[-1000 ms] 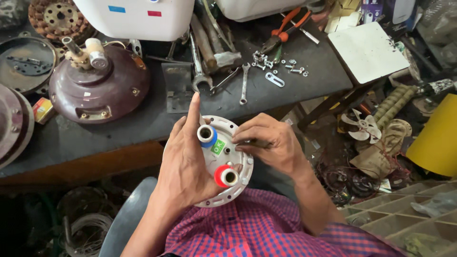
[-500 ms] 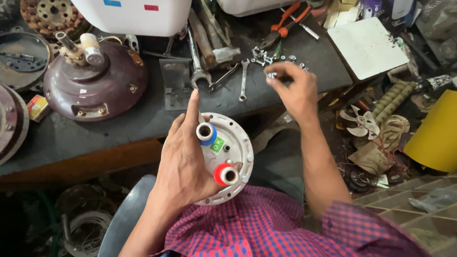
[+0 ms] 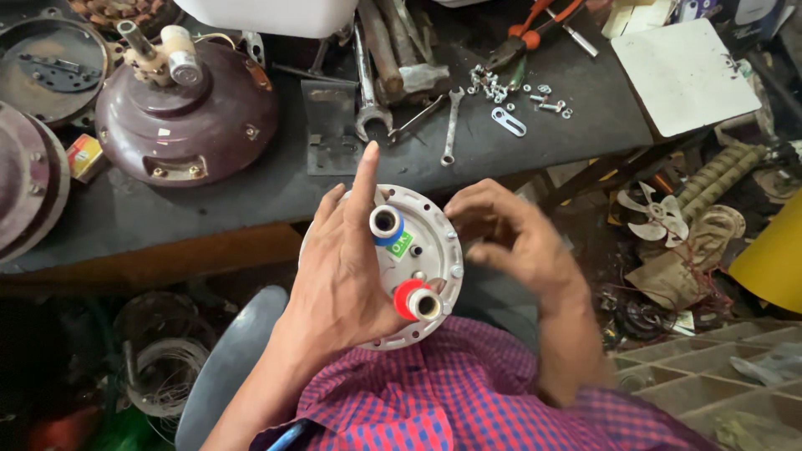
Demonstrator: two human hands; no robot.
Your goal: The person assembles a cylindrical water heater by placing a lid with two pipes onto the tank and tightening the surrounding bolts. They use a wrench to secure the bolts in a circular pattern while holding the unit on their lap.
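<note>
Black workbench [image 3: 209, 209] with fan parts; round grey plate [image 3: 426, 250] held in front of it, above the lap.

Maroon motor housing [image 3: 188, 113] rests on the bench at upper left, with spanners [image 3: 451, 125] and loose screws [image 3: 518, 88] toward the right. Left hand [image 3: 342, 276] grips the plate from its left side, index finger extended upward. Plate carries two pipe stubs: blue-collared [image 3: 386, 224] above, red-collared [image 3: 416, 302] below. Right hand [image 3: 510, 238], fingers curled, sits at the plate's right rim; whether it pinches anything cannot be told.
</note>
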